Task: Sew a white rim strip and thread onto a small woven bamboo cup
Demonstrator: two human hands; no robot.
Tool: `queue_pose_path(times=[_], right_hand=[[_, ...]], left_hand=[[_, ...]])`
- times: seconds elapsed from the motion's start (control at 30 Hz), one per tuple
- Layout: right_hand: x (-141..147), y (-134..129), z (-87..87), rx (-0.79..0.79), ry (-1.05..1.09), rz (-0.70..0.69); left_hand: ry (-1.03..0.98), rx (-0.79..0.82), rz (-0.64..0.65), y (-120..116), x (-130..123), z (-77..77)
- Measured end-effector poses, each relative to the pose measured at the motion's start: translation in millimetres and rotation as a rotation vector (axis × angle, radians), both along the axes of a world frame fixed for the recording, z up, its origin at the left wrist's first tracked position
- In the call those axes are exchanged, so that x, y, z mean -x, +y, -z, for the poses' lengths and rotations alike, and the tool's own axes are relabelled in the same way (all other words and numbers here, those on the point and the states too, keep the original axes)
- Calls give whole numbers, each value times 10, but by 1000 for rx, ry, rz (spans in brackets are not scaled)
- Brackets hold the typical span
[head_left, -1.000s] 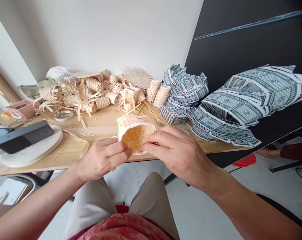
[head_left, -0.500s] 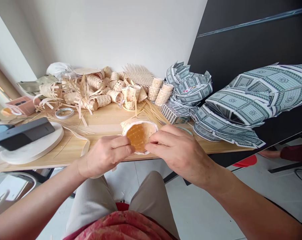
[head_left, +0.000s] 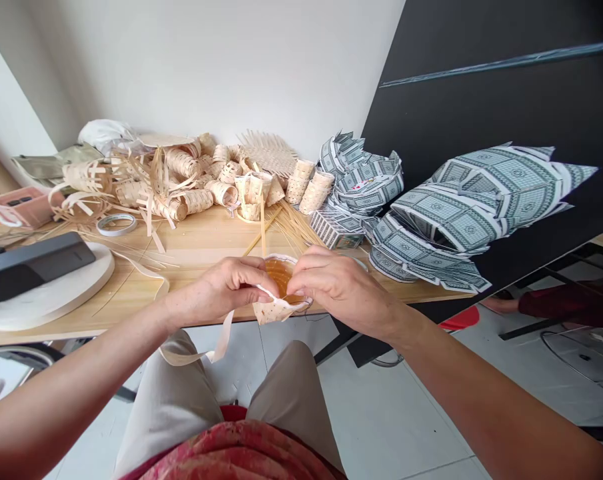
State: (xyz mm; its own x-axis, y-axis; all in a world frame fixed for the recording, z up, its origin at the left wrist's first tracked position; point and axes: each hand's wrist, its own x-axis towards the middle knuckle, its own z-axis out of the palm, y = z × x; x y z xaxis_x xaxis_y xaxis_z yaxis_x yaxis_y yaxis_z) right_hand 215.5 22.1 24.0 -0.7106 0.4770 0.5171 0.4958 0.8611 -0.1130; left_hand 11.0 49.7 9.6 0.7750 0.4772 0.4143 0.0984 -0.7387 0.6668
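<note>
A small woven basket (head_left: 272, 313) with a white-edged rim is held over the front edge of the table, its opening tilted upward and the amber-coloured inside showing. My left hand (head_left: 226, 290) pinches the rim on the left side, thumb outside. On the right, the fingers of my right hand (head_left: 341, 283) are closed together at the rim, fingertips near those of the left. Whether a thread or strip end lies between the right fingertips is too small to tell. A pale flat strip (head_left: 222, 343) hangs below my left hand and loops down over my leg.
Woven tubes (head_left: 196, 200) and loose strips pile up at the back left. Behind the basket lie thin bamboo sticks (head_left: 298, 223). Folded-card models (head_left: 446, 207) stand on the right. A roll of tape (head_left: 116, 225) and a dark device on a round white stand (head_left: 98, 273) are at left.
The basket has tipped so that its near outer wall shows. My left hand has shifted its hold along the rim, and the strip now hangs lower. The view has turned slightly right.
</note>
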Motion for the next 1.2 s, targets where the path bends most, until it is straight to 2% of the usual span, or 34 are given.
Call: queue_pose_path(times=[0.2, 0.33, 0.47, 0.6, 0.77, 0.83, 0.97, 1.07, 1.2], right_hand=[[58, -1, 83, 29, 97, -72], [66, 24, 61, 70, 44, -27], [6, 108, 14, 135, -17, 5], [0, 179, 2, 111, -17, -9], [82, 211, -17, 37, -32, -108], [73, 213, -43, 27, -56, -47], [49, 129, -74, -130, 59, 146], [142, -5, -8, -260, 90, 118], [321, -99, 154, -435, -86, 121]], left_hand=[[-25, 8, -50, 15, -66, 64], [-19, 58, -52, 56, -70, 123], [-9, 77, -11, 71, -47, 97], [-18, 34, -29, 83, -34, 59], [-10, -30, -86, 92, -23, 73], [-7, -90, -105, 79, -7, 74], [19, -275, -227, 49, 44, 68], [38, -335, -312, 45, 63, 70], [48, -378, -329, 38, 50, 77]])
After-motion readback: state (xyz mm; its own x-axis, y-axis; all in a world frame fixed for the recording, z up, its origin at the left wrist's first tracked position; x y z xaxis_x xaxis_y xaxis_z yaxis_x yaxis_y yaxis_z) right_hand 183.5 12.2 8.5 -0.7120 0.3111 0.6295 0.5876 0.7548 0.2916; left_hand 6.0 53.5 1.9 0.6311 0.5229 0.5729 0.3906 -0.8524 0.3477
